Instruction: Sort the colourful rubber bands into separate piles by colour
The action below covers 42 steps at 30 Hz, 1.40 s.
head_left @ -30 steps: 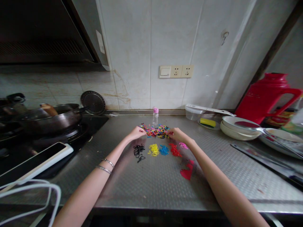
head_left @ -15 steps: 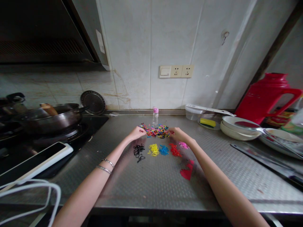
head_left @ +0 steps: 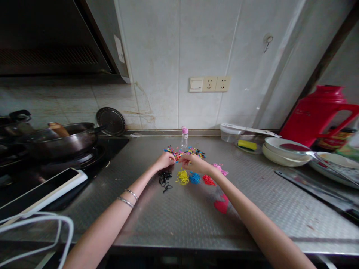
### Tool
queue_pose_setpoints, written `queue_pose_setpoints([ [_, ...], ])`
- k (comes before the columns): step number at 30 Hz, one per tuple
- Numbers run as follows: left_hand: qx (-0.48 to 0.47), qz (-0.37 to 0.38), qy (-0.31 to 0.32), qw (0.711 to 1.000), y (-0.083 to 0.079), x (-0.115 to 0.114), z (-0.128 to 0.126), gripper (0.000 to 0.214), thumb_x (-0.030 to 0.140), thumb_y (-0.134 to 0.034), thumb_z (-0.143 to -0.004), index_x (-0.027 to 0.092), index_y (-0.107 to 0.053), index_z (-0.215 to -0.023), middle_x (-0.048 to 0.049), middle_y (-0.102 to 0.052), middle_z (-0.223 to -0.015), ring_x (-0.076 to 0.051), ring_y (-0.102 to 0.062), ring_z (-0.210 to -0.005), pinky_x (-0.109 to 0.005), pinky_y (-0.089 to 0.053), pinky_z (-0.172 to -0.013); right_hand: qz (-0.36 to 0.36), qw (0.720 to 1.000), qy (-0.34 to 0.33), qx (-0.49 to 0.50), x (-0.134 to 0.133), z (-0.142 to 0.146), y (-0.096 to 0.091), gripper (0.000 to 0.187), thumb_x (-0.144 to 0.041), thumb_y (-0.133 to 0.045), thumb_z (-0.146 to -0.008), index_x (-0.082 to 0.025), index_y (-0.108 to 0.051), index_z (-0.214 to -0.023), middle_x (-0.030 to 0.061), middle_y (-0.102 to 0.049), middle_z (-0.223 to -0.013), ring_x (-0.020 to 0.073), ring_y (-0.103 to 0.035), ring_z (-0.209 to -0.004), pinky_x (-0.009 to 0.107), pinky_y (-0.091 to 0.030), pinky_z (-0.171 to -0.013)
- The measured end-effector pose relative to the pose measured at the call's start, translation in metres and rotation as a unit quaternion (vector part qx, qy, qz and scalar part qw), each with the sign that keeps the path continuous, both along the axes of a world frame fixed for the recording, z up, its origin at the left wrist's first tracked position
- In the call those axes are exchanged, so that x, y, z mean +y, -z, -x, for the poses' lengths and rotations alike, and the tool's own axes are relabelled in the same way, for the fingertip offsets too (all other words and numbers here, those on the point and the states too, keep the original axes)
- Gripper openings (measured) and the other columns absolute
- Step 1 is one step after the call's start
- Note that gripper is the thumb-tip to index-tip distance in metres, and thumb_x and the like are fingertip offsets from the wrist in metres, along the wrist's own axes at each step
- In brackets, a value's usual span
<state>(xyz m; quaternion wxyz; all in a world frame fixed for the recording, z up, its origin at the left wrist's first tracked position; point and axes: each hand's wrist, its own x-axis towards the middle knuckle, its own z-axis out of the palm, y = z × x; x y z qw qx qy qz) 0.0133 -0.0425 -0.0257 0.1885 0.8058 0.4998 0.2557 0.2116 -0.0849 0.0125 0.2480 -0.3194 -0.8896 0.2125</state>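
A mixed pile of small coloured elastic bands [head_left: 185,152] lies on the steel counter [head_left: 179,216]. In front of it sit sorted little heaps: black [head_left: 164,178], yellow [head_left: 182,177], blue [head_left: 194,178], red [head_left: 208,180] and pink [head_left: 220,168]. My left hand [head_left: 165,160] and my right hand [head_left: 193,163] meet at the near edge of the mixed pile, fingertips pinched together on small bands. Two bracelets [head_left: 127,197] circle my left wrist. A small clear bottle with a pink cap [head_left: 184,137] stands behind the pile.
A wok [head_left: 60,140] sits on the stove at left, with a phone [head_left: 42,191] and white cable [head_left: 36,228] near the front. Bowls [head_left: 283,151], a sponge dish [head_left: 246,145], a red thermos jug [head_left: 316,114] and a knife [head_left: 314,186] crowd the right side.
My right hand has moved left from the right end of the mixed pile to meet my left hand at its near edge; the pink heap now shows in full.
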Motion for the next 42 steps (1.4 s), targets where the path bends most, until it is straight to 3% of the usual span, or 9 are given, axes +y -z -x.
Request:
queue_pose_setpoints([
  [5, -0.003, 0.002, -0.010, 1.000, 0.001, 0.000, 0.000, 0.017, 0.018, -0.053, -0.066, 0.011, -0.069, -0.070, -0.0032, -0.062, -0.061, -0.011, -0.048, -0.055, -0.021, -0.033, -0.053, -0.001, 0.999, -0.024, -0.023, -0.002, -0.002, -0.004, 0.031, -0.006, -0.046, -0.067, -0.016, -0.065, -0.089, 0.0007, -0.064, -0.075, 0.0094, -0.055, -0.066, 0.019, -0.041, -0.061],
  [12, -0.040, -0.001, 0.011, 0.999, -0.016, -0.016, -0.022, 0.019, 0.020, -0.054, -0.068, 0.010, -0.069, -0.075, -0.0037, -0.064, -0.064, -0.011, -0.050, -0.056, -0.021, -0.035, -0.055, -0.036, 0.990, 0.133, 0.026, 0.030, -0.044, 0.000, 0.022, -0.016, -0.050, -0.071, -0.016, -0.067, -0.085, 0.0027, -0.067, -0.076, 0.0130, -0.058, -0.070, 0.021, -0.043, -0.065],
  [15, -0.030, -0.001, 0.057, 0.998, -0.021, -0.028, -0.037, 0.019, 0.022, -0.055, -0.068, 0.010, -0.069, -0.075, -0.0042, -0.064, -0.064, -0.012, -0.051, -0.057, -0.021, -0.035, -0.055, -0.043, 0.979, 0.202, 0.007, 0.044, -0.068, 0.008, 0.022, -0.017, -0.049, -0.071, -0.016, -0.068, -0.084, 0.0043, -0.068, -0.076, 0.0140, -0.059, -0.069, 0.021, -0.043, -0.064],
  [19, -0.009, 0.002, 0.100, 0.995, -0.023, -0.042, -0.052, 0.018, 0.019, -0.055, -0.067, 0.013, -0.070, -0.075, -0.0037, -0.066, -0.066, -0.012, -0.053, -0.058, -0.021, -0.037, -0.057, -0.051, 0.967, 0.244, -0.042, 0.051, -0.089, 0.015, 0.024, -0.017, -0.049, -0.070, -0.017, -0.068, -0.084, 0.0049, -0.068, -0.078, 0.0148, -0.060, -0.072, 0.020, -0.042, -0.065],
  [25, -0.021, 0.009, 0.133, 0.991, -0.023, -0.046, -0.055, 0.020, 0.024, -0.055, -0.071, 0.013, -0.071, -0.079, -0.0046, -0.067, -0.070, -0.012, -0.053, -0.058, -0.021, -0.037, -0.057, -0.024, 0.968, 0.222, -0.113, 0.053, -0.091, 0.024, 0.023, -0.018, -0.052, -0.066, -0.019, -0.068, -0.082, 0.0023, -0.068, -0.076, 0.0132, -0.060, -0.069, 0.017, -0.040, -0.061],
  [34, -0.090, 0.016, 0.063, 0.994, -0.022, -0.031, -0.044, 0.029, 0.033, -0.054, -0.072, 0.008, -0.070, -0.078, -0.0060, -0.066, -0.068, -0.011, -0.050, -0.057, -0.021, -0.035, -0.054, -0.037, 0.969, 0.223, -0.097, 0.056, -0.082, 0.038, 0.033, -0.034, -0.060, -0.069, -0.021, -0.063, -0.099, 0.0009, -0.064, -0.072, 0.0111, -0.055, -0.061, 0.018, -0.037, -0.056],
  [42, -0.123, 0.031, 0.050, 0.991, -0.020, -0.022, -0.033, 0.029, 0.033, -0.055, -0.073, 0.010, -0.070, -0.077, -0.0070, -0.067, -0.071, -0.014, -0.055, -0.064, -0.022, -0.038, -0.058, -0.049, 0.970, 0.217, -0.094, 0.054, -0.079, 0.036, 0.022, -0.035, -0.056, -0.073, -0.021, -0.067, -0.086, 0.0023, -0.066, -0.077, 0.0123, -0.057, -0.067, 0.019, -0.039, -0.061],
])
